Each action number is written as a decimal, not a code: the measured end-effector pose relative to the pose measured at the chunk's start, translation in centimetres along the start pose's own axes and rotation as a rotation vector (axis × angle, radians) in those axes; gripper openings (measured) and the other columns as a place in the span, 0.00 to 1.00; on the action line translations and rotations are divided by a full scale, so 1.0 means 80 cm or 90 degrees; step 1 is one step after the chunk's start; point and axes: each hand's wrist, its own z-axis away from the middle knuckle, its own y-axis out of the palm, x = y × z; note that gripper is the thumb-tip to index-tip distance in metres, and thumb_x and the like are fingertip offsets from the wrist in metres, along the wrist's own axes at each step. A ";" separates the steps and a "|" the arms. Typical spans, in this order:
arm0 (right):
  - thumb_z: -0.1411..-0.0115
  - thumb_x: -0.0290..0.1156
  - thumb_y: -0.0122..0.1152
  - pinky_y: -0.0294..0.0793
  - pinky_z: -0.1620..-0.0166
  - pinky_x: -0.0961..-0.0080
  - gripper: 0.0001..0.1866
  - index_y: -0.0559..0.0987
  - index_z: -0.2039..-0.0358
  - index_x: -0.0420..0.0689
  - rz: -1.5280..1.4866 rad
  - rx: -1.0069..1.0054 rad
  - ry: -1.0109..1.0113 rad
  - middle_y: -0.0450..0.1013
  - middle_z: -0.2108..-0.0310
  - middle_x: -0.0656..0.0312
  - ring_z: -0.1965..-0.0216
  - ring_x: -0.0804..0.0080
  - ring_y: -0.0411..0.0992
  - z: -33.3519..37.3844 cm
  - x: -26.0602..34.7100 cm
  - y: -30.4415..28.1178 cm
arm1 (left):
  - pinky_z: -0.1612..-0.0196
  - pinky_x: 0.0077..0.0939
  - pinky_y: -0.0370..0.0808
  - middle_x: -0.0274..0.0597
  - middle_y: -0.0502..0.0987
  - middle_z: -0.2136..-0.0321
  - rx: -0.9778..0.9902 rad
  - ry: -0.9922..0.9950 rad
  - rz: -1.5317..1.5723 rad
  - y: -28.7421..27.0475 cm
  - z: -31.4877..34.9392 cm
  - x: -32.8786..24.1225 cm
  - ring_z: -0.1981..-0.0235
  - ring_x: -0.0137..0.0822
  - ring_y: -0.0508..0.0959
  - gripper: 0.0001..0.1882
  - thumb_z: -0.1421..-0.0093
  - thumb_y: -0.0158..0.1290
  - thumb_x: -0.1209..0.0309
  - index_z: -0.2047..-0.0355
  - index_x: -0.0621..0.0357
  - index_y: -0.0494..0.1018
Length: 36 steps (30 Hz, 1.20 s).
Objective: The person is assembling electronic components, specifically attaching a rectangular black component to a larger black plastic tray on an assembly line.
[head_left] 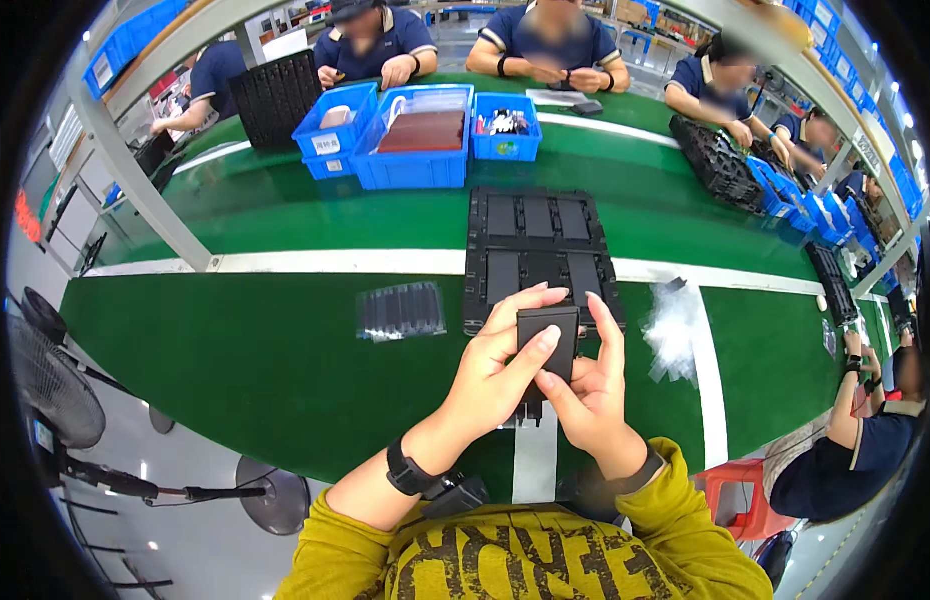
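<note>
Between my two hands is a flat black rectangular piece (551,345), held upright over the table's near side. My left hand (505,365) grips its left side, the thumb lying across its face. On the other side my right hand (593,390) closes around the lower right part, thumb near the bottom edge and fingers behind. Just beyond stands a black tray (533,242) with several slots, flat dark pieces lying in them. A stack of dark strips in clear film (401,311) lies left of my hands. To the right is a heap of crumpled clear film pieces (672,335).
Blue bins (415,172) stand on the green table (235,350) beyond the tray. A black slotted tray (277,98) leans at the far left. Metal posts (145,190) rise at the sides. Several co-workers sit around the table. A fan (53,385) stands at the left.
</note>
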 end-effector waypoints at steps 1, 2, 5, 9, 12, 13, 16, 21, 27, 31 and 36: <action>0.44 0.15 0.48 0.74 0.62 0.76 0.42 0.34 0.38 0.46 -0.011 -0.001 0.005 0.72 0.66 0.49 0.66 0.68 0.74 0.000 0.003 0.001 | 0.43 0.33 0.59 0.43 0.66 0.48 0.020 0.008 -0.014 -0.002 -0.001 -0.002 0.44 0.39 0.62 0.11 0.39 0.46 0.71 0.64 0.66 0.75; 0.44 0.15 0.48 0.74 0.62 0.76 0.42 0.34 0.38 0.46 -0.013 -0.004 0.017 0.72 0.66 0.49 0.66 0.68 0.74 0.001 0.006 0.001 | 0.44 0.32 0.60 0.43 0.66 0.48 0.040 0.016 -0.028 -0.004 -0.001 -0.006 0.45 0.38 0.63 0.11 0.40 0.47 0.71 0.64 0.66 0.74; 0.43 0.14 0.45 0.76 0.62 0.73 0.40 0.35 0.38 0.45 -0.043 0.019 0.006 0.71 0.64 0.46 0.65 0.64 0.75 0.001 0.010 -0.002 | 0.63 0.16 0.71 0.39 0.66 0.49 0.057 0.001 0.066 -0.009 0.001 -0.013 0.59 0.24 0.70 0.16 0.35 0.38 0.66 0.58 0.65 0.72; 0.42 0.14 0.43 0.78 0.61 0.69 0.36 0.39 0.38 0.41 -0.019 0.081 -0.068 0.65 0.53 0.43 0.62 0.61 0.74 0.004 0.001 -0.004 | 0.74 0.09 0.66 0.32 0.68 0.52 0.066 -0.134 0.138 -0.012 0.007 -0.010 0.71 0.17 0.69 0.22 0.33 0.33 0.59 0.52 0.62 0.68; 0.43 0.14 0.45 0.78 0.60 0.72 0.34 0.43 0.39 0.37 0.000 0.031 -0.106 0.61 0.47 0.43 0.59 0.61 0.73 0.007 -0.006 0.000 | 0.78 0.10 0.61 0.32 0.72 0.65 0.057 -0.230 0.263 -0.010 0.009 -0.017 0.77 0.17 0.65 0.24 0.33 0.33 0.56 0.50 0.60 0.68; 0.44 0.14 0.46 0.76 0.59 0.74 0.34 0.45 0.39 0.36 0.029 0.024 -0.107 0.58 0.44 0.44 0.57 0.63 0.72 0.007 -0.007 -0.001 | 0.80 0.11 0.59 0.31 0.72 0.69 0.064 -0.289 0.370 -0.011 0.009 -0.017 0.79 0.17 0.63 0.24 0.33 0.32 0.55 0.50 0.59 0.68; 0.45 0.14 0.49 0.73 0.56 0.78 0.34 0.48 0.39 0.35 0.043 0.020 -0.076 0.53 0.41 0.46 0.55 0.68 0.70 0.010 -0.010 -0.003 | 0.71 0.15 0.71 0.46 0.69 0.50 0.043 -0.312 0.268 -0.012 0.010 -0.009 0.61 0.29 0.75 0.31 0.34 0.25 0.51 0.47 0.64 0.63; 0.46 0.13 0.51 0.69 0.54 0.81 0.36 0.49 0.38 0.36 0.038 0.016 -0.065 0.50 0.38 0.50 0.53 0.74 0.68 0.007 -0.013 -0.002 | 0.50 0.29 0.69 0.48 0.66 0.47 0.016 -0.298 0.299 -0.010 0.010 0.001 0.50 0.37 0.71 0.31 0.34 0.24 0.51 0.47 0.66 0.62; 0.46 0.13 0.51 0.69 0.55 0.82 0.36 0.49 0.38 0.38 -0.028 -0.015 0.002 0.56 0.41 0.52 0.56 0.78 0.68 0.009 -0.011 0.002 | 0.47 0.30 0.68 0.48 0.66 0.47 0.011 -0.302 0.299 -0.012 0.008 0.002 0.50 0.37 0.70 0.31 0.34 0.25 0.52 0.47 0.66 0.63; 0.46 0.13 0.52 0.69 0.57 0.83 0.36 0.50 0.38 0.38 -0.019 -0.010 0.000 0.60 0.44 0.53 0.58 0.79 0.69 0.010 -0.010 0.002 | 0.50 0.27 0.70 0.46 0.69 0.50 0.047 -0.333 0.234 -0.018 0.007 -0.002 0.54 0.34 0.73 0.30 0.34 0.25 0.52 0.48 0.65 0.64; 0.45 0.13 0.52 0.69 0.57 0.84 0.35 0.50 0.38 0.37 -0.019 -0.011 -0.025 0.66 0.50 0.53 0.58 0.79 0.69 0.009 -0.010 0.000 | 0.57 0.22 0.71 0.42 0.73 0.56 0.010 -0.291 0.282 -0.013 0.009 0.008 0.60 0.29 0.75 0.31 0.34 0.26 0.51 0.48 0.65 0.65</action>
